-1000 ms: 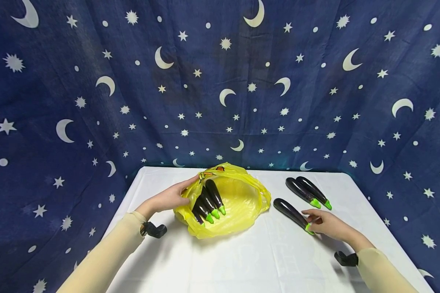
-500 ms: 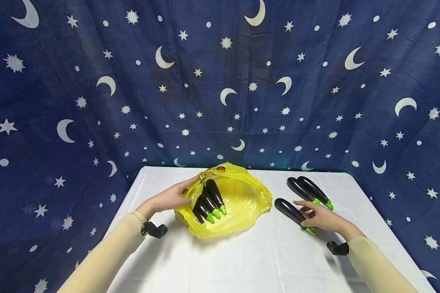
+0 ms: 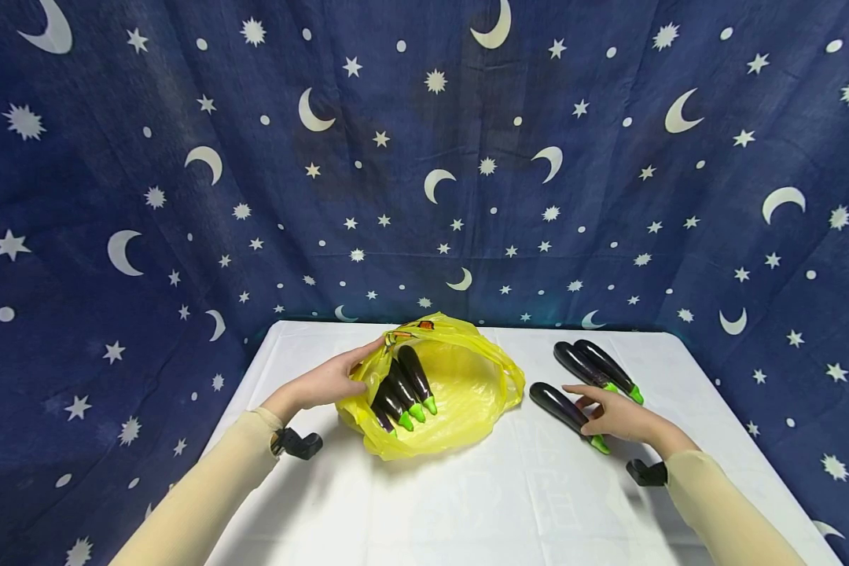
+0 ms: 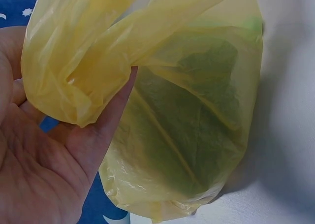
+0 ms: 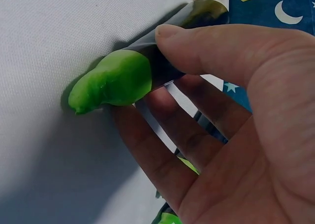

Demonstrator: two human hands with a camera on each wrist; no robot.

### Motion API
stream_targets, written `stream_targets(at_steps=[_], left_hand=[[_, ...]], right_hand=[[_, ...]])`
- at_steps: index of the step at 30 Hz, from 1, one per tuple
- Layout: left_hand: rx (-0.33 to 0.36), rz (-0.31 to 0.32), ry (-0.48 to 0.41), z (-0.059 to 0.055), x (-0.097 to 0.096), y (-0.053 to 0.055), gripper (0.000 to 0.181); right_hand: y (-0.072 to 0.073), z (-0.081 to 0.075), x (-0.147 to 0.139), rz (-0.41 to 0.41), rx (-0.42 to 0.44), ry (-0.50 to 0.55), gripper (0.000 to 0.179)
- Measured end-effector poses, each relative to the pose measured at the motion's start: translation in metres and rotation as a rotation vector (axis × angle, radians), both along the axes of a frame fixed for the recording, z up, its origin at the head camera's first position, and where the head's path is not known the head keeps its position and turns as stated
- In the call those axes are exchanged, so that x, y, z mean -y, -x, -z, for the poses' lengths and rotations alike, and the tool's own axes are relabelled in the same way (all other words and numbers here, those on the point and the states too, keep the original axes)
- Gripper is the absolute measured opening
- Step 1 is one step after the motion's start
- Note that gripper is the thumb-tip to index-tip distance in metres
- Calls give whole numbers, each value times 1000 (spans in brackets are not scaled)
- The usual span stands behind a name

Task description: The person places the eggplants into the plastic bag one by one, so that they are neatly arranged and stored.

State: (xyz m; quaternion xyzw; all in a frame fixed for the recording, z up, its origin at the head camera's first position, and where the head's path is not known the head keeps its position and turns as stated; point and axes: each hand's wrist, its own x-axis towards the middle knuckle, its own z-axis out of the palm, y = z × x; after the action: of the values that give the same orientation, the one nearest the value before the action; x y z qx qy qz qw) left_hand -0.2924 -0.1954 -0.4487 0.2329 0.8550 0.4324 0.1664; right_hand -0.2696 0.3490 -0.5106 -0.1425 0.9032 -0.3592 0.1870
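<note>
On the white surface [image 3: 467, 511], the right hand [image 3: 615, 417] pinches in its fingers a glossy black, green-capped eggplant [image 3: 557, 402], probably firm, light, slippery and best gripped around its body, while the left hand [image 3: 328, 381] grips a yellow plastic bag [image 3: 467, 389].

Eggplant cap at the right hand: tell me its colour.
Bright green; the cap shows best in the right wrist view.

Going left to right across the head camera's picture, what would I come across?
Left sleeve → left hand → yellow bag → single eggplant → right hand → right sleeve. The eggplant pair overlaps this order, so it's left out.
</note>
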Motion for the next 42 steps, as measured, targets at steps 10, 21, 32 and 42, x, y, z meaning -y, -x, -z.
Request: stream_targets(at_steps=[10, 21, 32, 42], left_hand=[[-4, 6, -4, 2, 0, 0, 91], [-17, 18, 7, 2, 0, 1, 92], [3, 6, -6, 1, -1, 0, 90], [-3, 6, -11, 1, -1, -1, 89]], right_hand=[[0, 1, 1, 19, 22, 14, 81], [-1, 2, 0, 19, 4, 10, 79], [-2, 0, -3, 56, 14, 49, 80], [-3, -21, -1, 25, 9, 258, 80]])
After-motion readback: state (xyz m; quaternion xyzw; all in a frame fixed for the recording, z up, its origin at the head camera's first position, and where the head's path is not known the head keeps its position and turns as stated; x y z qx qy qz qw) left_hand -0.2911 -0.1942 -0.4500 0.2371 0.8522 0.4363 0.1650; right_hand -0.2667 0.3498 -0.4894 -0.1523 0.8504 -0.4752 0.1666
